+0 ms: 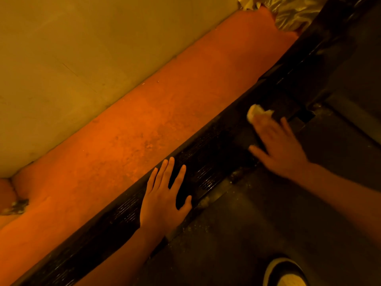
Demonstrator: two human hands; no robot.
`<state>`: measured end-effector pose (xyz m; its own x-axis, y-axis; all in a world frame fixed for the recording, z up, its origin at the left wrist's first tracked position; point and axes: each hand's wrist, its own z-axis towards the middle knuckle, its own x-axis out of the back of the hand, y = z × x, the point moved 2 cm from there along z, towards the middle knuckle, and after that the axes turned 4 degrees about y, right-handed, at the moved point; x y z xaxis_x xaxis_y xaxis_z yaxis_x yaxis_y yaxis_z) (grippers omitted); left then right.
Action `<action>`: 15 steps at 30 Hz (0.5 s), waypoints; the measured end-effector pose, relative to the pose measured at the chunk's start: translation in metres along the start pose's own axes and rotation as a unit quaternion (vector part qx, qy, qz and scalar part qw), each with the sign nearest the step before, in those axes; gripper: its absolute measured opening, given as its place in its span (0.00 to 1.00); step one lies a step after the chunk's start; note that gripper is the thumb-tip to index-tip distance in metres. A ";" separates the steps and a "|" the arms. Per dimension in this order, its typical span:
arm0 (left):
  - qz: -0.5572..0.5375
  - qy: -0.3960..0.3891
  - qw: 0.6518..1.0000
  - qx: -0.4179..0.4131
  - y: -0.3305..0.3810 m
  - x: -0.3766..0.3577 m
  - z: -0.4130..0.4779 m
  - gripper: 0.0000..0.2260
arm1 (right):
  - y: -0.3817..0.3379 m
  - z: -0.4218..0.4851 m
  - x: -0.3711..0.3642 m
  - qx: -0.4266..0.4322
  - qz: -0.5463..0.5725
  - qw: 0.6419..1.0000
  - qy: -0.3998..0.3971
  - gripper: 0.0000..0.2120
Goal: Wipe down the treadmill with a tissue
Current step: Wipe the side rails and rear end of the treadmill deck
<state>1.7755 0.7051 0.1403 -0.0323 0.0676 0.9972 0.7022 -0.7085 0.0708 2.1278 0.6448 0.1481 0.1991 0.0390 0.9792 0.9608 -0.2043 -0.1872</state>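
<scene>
The treadmill's black ribbed side rail [208,149] runs diagonally from the lower left to the upper right, with the dusty dark belt [247,223] on its right. My left hand [165,195] lies flat on the rail with its fingers spread and straight. Farther up the rail, my right hand [276,145] is blurred and presses a crumpled white tissue [256,112] onto the rail under its fingertips.
An orange floor strip [123,145] lies left of the rail, below a beige wall [82,48]. Crumpled plastic sheeting [288,13] sits at the top. A shoe [284,273] stands on the belt at the bottom right. Debris [16,205] lies in the floor corner at the left.
</scene>
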 end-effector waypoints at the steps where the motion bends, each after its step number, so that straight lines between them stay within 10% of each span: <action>1: 0.001 -0.001 1.000 0.002 0.000 0.000 0.000 0.34 | 0.016 0.013 0.005 -0.064 0.004 0.998 0.002 0.41; 4: 0.002 -0.008 1.000 0.004 0.000 -0.001 0.001 0.34 | 0.009 0.035 0.011 -0.149 0.028 0.988 -0.015 0.47; 11: 0.008 -0.006 1.000 0.003 -0.001 -0.002 0.000 0.34 | -0.148 -0.042 -0.024 0.171 0.048 0.979 -0.100 0.43; 15: -0.004 -0.004 1.000 0.007 0.000 -0.001 0.000 0.34 | -0.100 -0.017 -0.017 0.179 0.031 0.981 -0.066 0.40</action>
<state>1.7755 0.7052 0.1390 -0.0319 0.0796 0.9963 0.7115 -0.6983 0.0786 2.0254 0.6482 0.1514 0.2594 0.1680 0.9510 0.9478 0.1449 -0.2841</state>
